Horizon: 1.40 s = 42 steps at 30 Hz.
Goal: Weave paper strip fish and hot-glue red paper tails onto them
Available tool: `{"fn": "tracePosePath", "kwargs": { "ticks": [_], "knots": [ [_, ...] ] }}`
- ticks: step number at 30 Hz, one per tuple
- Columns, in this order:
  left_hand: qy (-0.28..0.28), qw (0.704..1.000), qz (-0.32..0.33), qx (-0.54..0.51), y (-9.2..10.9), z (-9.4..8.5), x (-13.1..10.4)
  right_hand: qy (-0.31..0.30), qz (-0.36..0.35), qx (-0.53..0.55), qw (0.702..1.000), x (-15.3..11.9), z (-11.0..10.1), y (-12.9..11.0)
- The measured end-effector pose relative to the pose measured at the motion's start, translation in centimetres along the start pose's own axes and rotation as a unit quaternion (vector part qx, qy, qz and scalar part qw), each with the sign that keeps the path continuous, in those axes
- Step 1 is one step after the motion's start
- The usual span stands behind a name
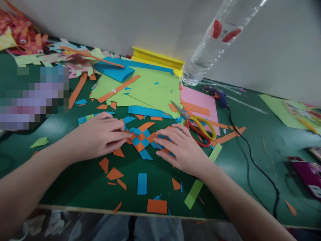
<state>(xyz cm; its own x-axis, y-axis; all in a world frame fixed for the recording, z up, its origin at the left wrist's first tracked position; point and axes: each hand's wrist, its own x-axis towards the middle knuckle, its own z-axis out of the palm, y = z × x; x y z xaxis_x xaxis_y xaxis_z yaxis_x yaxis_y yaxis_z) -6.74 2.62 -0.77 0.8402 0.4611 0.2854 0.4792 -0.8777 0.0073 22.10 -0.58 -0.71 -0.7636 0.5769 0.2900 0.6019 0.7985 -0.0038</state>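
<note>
Greyish cloth [160, 229] shows at six o'clock, below the near edge of the table [82, 187]. Just inside that edge we see an orange paper rectangle [156, 206], then a blue paper piece [142, 184]. At the clock's centre lies the woven paper piece [140, 139]: its orange-and-blue checks look interlaced, so we judge the weave formed there, though strip ends [146, 154] jut out loose; how much remains, we cannot tell. From nine o'clock our left hand [100, 134] meets its edge, fingers curved close together; from three our right hand [180, 147] covers its other side, fingers slightly parted. Whether either pinches or merely presses, we cannot tell. Scissors [187, 117] lie unheld at two, green sheets [155, 87] at twelve, the bottle [195, 67] beyond, at one.
</note>
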Motion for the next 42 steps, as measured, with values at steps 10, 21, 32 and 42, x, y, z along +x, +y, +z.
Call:
{"fn": "tracePosePath", "kwargs": {
  "ticks": [10, 21, 32, 42],
  "knots": [
    [0.001, 1.0, 0.012, 0.014, 0.03, -0.1, -0.1, -0.005, 0.006, -0.005, 1.0, 0.01, -0.04, 0.0],
    [0.004, 0.999, 0.019, 0.027, -0.01, 0.04, 0.07, 0.02, 0.014, 0.022, 0.999, -0.22, 0.13, 0.25],
    [0.005, 1.0, 0.004, 0.002, -0.03, 0.09, -0.05, -0.005, 0.003, 0.005, 1.0, 0.14, 0.08, 0.06],
    [0.003, 1.0, 0.004, 0.007, -0.05, 0.09, -0.14, 0.015, 0.02, -0.006, 1.0, -0.12, -0.15, -0.02]
  ]
}}
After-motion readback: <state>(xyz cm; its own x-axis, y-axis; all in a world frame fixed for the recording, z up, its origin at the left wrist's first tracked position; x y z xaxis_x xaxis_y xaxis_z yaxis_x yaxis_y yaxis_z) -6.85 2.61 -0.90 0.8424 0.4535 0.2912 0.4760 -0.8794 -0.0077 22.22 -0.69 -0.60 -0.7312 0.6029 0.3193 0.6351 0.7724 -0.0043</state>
